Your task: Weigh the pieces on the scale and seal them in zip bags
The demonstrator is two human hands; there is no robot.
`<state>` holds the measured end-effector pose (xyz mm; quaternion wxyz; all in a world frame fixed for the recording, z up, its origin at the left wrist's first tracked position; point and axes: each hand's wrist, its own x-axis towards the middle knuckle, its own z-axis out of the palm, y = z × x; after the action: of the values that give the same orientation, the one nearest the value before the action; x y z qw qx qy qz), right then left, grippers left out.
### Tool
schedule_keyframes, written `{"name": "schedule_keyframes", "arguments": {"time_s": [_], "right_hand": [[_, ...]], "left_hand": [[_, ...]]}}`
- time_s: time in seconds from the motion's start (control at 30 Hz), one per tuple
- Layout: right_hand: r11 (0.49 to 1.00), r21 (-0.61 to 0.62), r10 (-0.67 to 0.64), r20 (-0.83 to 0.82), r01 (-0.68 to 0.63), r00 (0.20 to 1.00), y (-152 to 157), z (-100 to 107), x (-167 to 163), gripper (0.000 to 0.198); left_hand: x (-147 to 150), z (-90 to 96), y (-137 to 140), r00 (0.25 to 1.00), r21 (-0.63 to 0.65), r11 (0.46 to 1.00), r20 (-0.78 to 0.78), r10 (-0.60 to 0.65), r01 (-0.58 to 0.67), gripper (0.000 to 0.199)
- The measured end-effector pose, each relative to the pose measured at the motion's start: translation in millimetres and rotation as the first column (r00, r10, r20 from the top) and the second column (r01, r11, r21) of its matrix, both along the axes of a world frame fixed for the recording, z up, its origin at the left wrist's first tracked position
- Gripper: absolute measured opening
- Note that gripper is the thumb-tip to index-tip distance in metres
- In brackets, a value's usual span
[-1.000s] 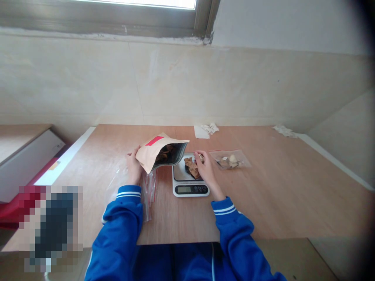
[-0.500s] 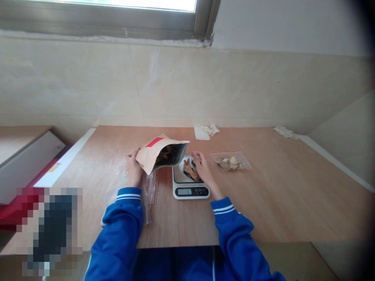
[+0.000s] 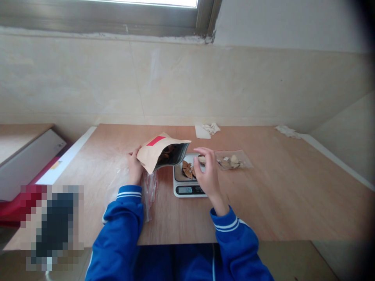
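Observation:
My left hand grips the left end of a brown kraft paper pouch. The pouch lies tilted with its mouth toward the right, and dark brown dried pieces show inside. To its right, a white digital kitchen scale carries brown dried slices on its plate; its display is lit. Over the scale's right side hovers my right hand, fingers apart and holding nothing, hiding part of the plate and buttons.
Right of the scale lies a clear zip bag with pale dried pieces. Empty red-edged zip bags are under my left wrist. Crumpled tissue sits by the wall. A blurred dark object is at the lower left.
My right hand has come off the dried slices on the scale, opened and risen slightly to the right. The display reading has changed. My left hand and the pouch are nearly still.

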<state>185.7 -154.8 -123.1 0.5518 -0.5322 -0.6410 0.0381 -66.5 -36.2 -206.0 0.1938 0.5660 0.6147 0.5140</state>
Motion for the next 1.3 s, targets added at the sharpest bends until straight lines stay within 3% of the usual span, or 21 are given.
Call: {"name": "schedule_keyframes", "arguments": {"time_s": [0.07, 0.2, 0.33, 0.47, 0.57, 0.67, 0.77, 0.83, 0.97, 1.07, 1.2, 1.3], "right_hand": [[0.992, 0.056, 0.11, -0.005, -0.109, 0.994, -5.1, 18.5, -5.2, 0.027], [0.943, -0.034, 0.332, 0.161, -0.331, 0.93, -9.6, 38.7, -27.9, 0.033], [0.932, -0.117, 0.361, 0.239, -0.342, 0.901, -7.4, 35.5, -53.2, 0.032], [0.954, -0.045, 0.301, 0.141, -0.298, 0.943, -1.8, 29.7, -44.8, 0.031], [0.999, 0.012, 0.035, -0.012, -0.035, 0.999, 10.1, 14.1, -4.3, 0.033], [0.968, -0.137, -0.201, 0.089, 0.212, 0.975, 23.5, -20.1, 48.7, 0.031], [0.922, -0.306, -0.128, 0.34, 0.238, 0.932, 29.3, -59.5, 89.0, 0.031], [0.914, -0.317, -0.108, 0.406, 0.251, 0.907, 28.7, -78.0, 103.3, 0.033], [0.919, -0.343, -0.031, 0.43, 0.196, 0.902, 26.9, -87.6, 113.4, 0.028], [0.919, -0.378, 0.036, 0.353, 0.107, 0.935, 29.0, -80.4, 114.1, 0.026], [0.939, -0.343, -0.001, 0.047, 0.017, 0.999, 34.6, -68.8, 99.5, 0.043], [0.937, -0.337, 0.067, -0.095, -0.095, 0.993, 38.8, -60.2, 77.2, 0.05]], "left_hand": [[-1.4, -3.9, 2.0, 1.0, 0.002, 1.0, -0.002, -0.003, 0.003, 0.045], [-1.9, -7.6, 3.4, 1.0, 0.0, 1.0, 0.022, -0.006, 0.006, 0.047], [-0.7, -5.7, 1.7, 1.0, -0.001, 1.0, 0.008, -0.017, 0.017, 0.046], [0.2, -2.0, -0.3, 1.0, 0.007, 1.0, 0.007, -0.015, 0.015, 0.045], [1.4, 2.2, -2.1, 1.0, -0.006, 1.0, 0.01, -0.003, 0.003, 0.044], [2.6, 5.6, -3.3, 1.0, -0.021, 1.0, 0.003, -0.003, 0.003, 0.044], [2.8, 6.2, -3.2, 1.0, -0.015, 1.0, 0.001, -0.003, 0.003, 0.045], [2.5, 5.5, -3.0, 1.0, -0.011, 1.0, 0.007, -0.003, 0.003, 0.045], [2.2, 4.4, -3.2, 1.0, -0.016, 1.0, -0.005, -0.019, 0.019, 0.046], [2.1, 4.4, -3.2, 1.0, -0.022, 1.0, -0.009, -0.016, 0.015, 0.047], [0.4, 4.2, -0.6, 0.999, -0.023, 0.999, -0.004, -0.036, 0.035, 0.051], [-1.9, 2.4, 3.5, 0.999, -0.032, 0.998, -0.021, -0.049, 0.049, 0.053]]}}
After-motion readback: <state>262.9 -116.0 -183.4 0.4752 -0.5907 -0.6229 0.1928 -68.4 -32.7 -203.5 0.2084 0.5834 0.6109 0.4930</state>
